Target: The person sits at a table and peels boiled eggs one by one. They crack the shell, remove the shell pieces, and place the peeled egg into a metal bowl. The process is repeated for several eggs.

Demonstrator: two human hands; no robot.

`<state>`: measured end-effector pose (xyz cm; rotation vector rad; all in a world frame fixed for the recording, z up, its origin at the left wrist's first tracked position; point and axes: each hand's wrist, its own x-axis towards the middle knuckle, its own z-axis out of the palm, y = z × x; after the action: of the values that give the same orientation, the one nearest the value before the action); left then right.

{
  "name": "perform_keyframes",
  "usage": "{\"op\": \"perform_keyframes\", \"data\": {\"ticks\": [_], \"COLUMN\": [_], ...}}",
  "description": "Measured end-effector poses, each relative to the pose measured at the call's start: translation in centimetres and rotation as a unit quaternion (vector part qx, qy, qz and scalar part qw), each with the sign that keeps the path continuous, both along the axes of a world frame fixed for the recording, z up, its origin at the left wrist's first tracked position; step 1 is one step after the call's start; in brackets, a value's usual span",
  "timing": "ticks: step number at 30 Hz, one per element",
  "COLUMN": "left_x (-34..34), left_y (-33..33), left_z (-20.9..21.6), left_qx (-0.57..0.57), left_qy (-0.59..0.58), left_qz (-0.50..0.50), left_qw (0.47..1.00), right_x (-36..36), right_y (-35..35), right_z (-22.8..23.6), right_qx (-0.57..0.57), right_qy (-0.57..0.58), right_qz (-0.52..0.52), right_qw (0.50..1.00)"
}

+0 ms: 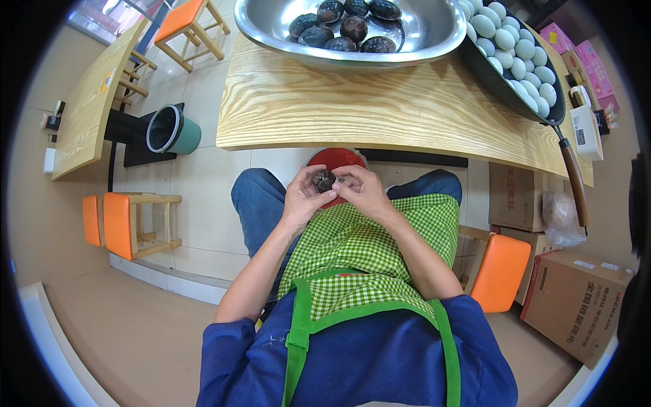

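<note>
Fingers [350,170] of the left hand [301,195] and right hand [367,192] clamp a dark egg [323,180] between them.

Navy top [386,366], green-checked apron [380,237], blue jeans [258,203].

Bright light, fisheye-bent edges, black corners

1 head-worn fisheye view faces down from above.
</note>
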<state>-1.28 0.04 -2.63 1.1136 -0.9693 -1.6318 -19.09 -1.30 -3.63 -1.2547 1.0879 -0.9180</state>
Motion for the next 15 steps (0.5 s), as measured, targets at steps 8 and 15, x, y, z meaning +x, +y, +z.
{"op": "perform_keyframes", "data": {"ticks": [8, 15], "left_x": [0.0, 0.0], "left_y": [0.2, 0.4], "left_z": [0.1, 0.5], "left_qx": [-0.01, -0.008], "left_qy": [0.007, 0.007], "left_qz": [-0.003, -0.022], "left_qw": [1.0, 1.0], "right_x": [-0.4, -0.4], "right_y": [0.0, 0.1], "right_z": [0.1, 0.5], "right_qx": [-0.016, 0.065], "right_qy": [-0.02, -0.054], "right_qz": [0.021, 0.011], "right_qw": [0.999, 0.996]}}
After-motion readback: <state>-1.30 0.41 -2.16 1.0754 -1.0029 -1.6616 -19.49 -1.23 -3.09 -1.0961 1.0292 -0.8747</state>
